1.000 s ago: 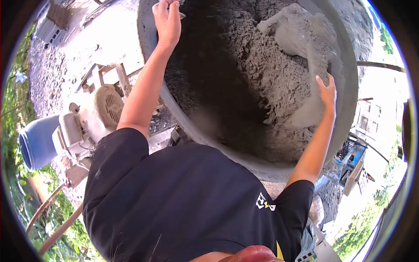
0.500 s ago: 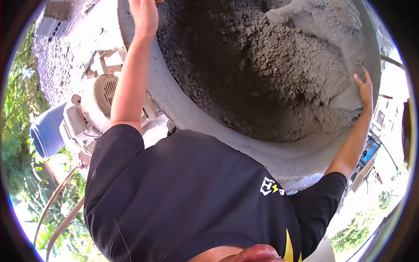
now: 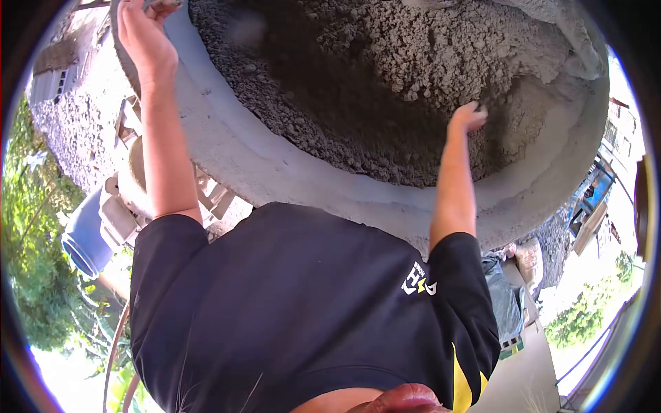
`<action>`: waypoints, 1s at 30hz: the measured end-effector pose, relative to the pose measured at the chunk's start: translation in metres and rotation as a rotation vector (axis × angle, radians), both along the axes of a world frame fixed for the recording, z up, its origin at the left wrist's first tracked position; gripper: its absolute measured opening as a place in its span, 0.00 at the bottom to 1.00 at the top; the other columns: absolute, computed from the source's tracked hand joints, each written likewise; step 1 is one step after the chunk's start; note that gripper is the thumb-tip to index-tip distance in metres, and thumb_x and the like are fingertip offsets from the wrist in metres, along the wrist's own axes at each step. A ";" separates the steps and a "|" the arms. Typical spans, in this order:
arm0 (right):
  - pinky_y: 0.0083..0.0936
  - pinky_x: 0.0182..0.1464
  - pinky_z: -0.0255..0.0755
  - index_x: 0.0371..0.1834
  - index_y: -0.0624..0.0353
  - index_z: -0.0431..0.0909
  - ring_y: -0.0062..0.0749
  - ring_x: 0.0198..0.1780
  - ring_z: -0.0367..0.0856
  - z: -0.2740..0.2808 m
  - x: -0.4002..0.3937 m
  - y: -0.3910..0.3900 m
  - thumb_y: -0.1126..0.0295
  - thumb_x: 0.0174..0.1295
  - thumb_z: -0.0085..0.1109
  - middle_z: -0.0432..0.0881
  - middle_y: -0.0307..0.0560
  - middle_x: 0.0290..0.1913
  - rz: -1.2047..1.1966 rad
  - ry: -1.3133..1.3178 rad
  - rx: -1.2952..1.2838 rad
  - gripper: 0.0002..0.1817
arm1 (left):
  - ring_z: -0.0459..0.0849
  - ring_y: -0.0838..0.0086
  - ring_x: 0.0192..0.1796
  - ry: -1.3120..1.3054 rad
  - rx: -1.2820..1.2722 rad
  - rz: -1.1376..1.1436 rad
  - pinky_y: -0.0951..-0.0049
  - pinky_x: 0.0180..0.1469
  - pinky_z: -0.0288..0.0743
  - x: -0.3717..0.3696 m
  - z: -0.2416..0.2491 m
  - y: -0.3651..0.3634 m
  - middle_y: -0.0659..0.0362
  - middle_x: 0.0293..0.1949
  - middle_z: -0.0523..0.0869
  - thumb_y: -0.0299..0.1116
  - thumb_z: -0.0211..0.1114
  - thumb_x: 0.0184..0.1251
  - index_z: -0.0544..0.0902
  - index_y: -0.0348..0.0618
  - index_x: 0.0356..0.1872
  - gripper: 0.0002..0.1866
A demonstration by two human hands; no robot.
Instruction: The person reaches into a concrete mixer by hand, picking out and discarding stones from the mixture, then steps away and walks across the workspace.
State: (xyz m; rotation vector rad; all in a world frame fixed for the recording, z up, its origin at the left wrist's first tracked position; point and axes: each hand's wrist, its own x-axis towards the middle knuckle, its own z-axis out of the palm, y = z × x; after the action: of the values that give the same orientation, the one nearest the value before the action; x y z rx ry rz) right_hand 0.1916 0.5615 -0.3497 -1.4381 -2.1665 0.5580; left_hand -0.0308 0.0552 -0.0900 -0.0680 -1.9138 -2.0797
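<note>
Reaching into the mixer drum [image 3: 358,199], right hand [image 3: 467,115] dug curled fingers into grey mix [image 3: 413,62] | left hand [image 3: 143,41] gripped the rim, grip closed | risk: drum turning could catch the wrist; caustic mix could burn skin.

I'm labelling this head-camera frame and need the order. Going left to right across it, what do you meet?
Blue barrel → left hand on the rim of the mixer drum → grey mix in the drum → right hand down in the mix → blue frame at far right.
</note>
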 end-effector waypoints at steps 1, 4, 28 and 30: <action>0.53 0.54 0.69 0.42 0.76 0.77 0.65 0.48 0.76 -0.034 0.017 -0.014 0.65 0.55 0.53 0.79 0.72 0.43 -0.167 0.058 0.104 0.20 | 0.76 0.77 0.33 0.007 -0.007 0.015 0.75 0.40 0.69 -0.001 -0.001 0.001 0.61 0.39 0.80 0.47 0.51 0.73 0.77 0.44 0.48 0.18; 0.46 0.53 0.76 0.40 0.75 0.78 0.60 0.50 0.80 -0.067 0.048 -0.083 0.69 0.52 0.54 0.80 0.71 0.47 -0.653 -0.199 -0.307 0.18 | 0.77 0.76 0.33 -0.004 -0.033 0.011 0.74 0.40 0.69 -0.004 -0.003 -0.002 0.61 0.38 0.80 0.47 0.51 0.72 0.77 0.44 0.48 0.18; 0.29 0.43 0.73 0.48 0.65 0.77 0.31 0.36 0.80 0.181 0.044 -0.174 0.70 0.58 0.58 0.82 0.48 0.33 1.044 -0.255 -0.709 0.16 | 0.75 0.69 0.41 -0.064 -0.830 -1.343 0.69 0.45 0.72 0.076 0.002 0.053 0.59 0.33 0.77 0.37 0.47 0.71 0.77 0.45 0.28 0.14; 0.29 0.47 0.74 0.49 0.66 0.77 0.33 0.41 0.80 0.212 0.068 -0.193 0.72 0.60 0.55 0.82 0.51 0.37 1.001 -0.086 -0.670 0.15 | 0.74 0.61 0.41 0.565 -0.954 -1.179 0.65 0.45 0.72 0.113 -0.019 0.061 0.56 0.31 0.77 0.32 0.50 0.65 0.75 0.42 0.27 0.09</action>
State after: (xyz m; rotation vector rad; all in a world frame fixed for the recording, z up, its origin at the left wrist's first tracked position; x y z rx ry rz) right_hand 0.2594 0.3687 -0.1379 -0.4805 -2.8275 1.7030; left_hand 0.0820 0.1157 -0.1091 -2.1042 -2.4440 -0.9951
